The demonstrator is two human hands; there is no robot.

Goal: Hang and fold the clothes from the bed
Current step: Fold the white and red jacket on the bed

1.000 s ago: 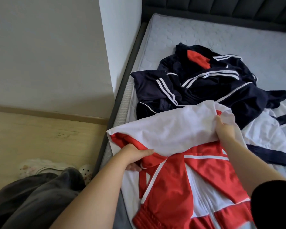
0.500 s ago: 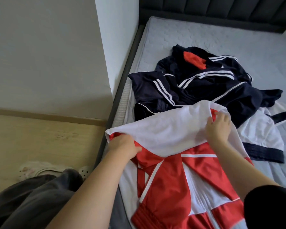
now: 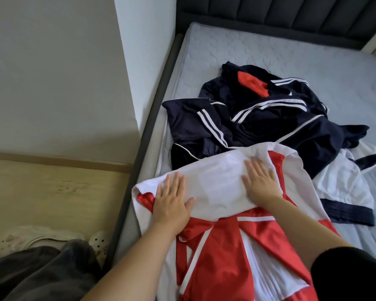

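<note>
The left hand (image 3: 172, 203) is pressing flat, fingers straight and spread, on the folded-over white panel of the red-and-white garment (image 3: 217, 253) lying at the near edge of the mattress (image 3: 269, 51), the right hand (image 3: 261, 181) is pressing likewise, and the navy striped clothes (image 3: 258, 118) are lying just beyond.

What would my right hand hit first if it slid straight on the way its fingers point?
Flat on the red-and-white garment, the right hand would, past its white fold's edge, probably meet the navy white-striped clothes pile first.
</note>
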